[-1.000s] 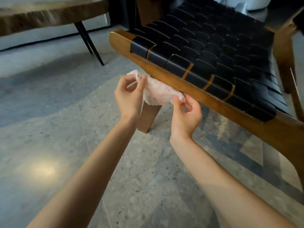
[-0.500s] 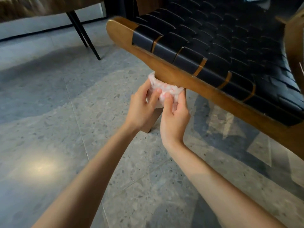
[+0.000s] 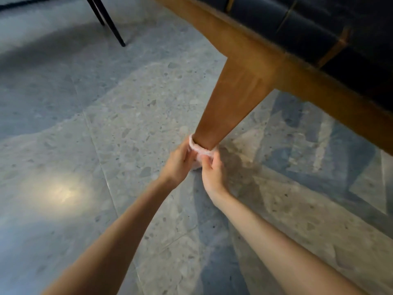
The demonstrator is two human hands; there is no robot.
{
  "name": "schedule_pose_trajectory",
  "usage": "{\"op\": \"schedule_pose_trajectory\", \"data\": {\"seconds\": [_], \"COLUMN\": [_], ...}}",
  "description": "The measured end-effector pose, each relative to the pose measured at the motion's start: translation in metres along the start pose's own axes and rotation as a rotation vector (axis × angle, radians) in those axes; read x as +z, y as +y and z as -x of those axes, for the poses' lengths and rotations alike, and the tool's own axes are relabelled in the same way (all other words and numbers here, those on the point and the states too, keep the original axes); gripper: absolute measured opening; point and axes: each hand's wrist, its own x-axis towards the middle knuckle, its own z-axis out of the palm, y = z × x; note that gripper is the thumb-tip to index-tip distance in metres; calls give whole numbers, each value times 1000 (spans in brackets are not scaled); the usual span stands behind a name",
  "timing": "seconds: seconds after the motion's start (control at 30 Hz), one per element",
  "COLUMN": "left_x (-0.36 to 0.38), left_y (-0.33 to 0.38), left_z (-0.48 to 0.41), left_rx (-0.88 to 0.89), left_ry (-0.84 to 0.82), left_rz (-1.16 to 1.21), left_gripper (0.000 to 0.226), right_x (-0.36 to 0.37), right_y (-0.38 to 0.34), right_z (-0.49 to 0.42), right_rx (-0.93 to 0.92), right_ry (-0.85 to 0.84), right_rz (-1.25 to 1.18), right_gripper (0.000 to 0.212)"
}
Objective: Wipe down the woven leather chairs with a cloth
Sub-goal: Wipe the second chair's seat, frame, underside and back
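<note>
cloth (image 3: 201,150) slid down, wrapped round chair leg (image 3: 234,99)

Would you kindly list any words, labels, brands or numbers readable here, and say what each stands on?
There are none: the cloth, the chair leg, the woven seat and the floor carry no lettering, label or number that shows.

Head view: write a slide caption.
Left hand and right hand hold a pink cloth around the wooden chair leg near the floor.

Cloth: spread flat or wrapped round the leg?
Wrapped. The cloth curves round the leg near the floor; left hand and right hand grip it.
</note>
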Motion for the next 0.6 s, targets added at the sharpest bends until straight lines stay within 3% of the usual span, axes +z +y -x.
{"op": "schedule_pose_trajectory", "data": {"seconds": [0.17, 0.23, 0.3, 0.4, 0.47, 0.6], "left_x": [2, 0, -1, -8, -12, -18], "left_y": [-20, -20, -14, 8, 24, 60], "left_z": [-10, -11, -9, -5, -3, 2], "left_rx": [-37, -37, -12, 80, 124, 217], "left_ry": [-89, -110, -93, -60, -51, -18], "left_rz": [-41, -25, 4, 51, 72, 150], "left_gripper": [48, 37, 27, 42, 38, 25], "right_x": [5, 2, -3, -18, -28, -51], "right_y": [-1, -3, -5, -15, -25, -58], "right_z": [-8, -11, -11, -4, 0, 9], "right_rx": [200, 233, 197, 86, 30, -106], "right_ry": [-78, -87, -82, -46, -23, -5], "right_rz": [-35, -23, -57, -112, -125, -181], "right_gripper": [26, 16, 14, 15, 12, 28]}}
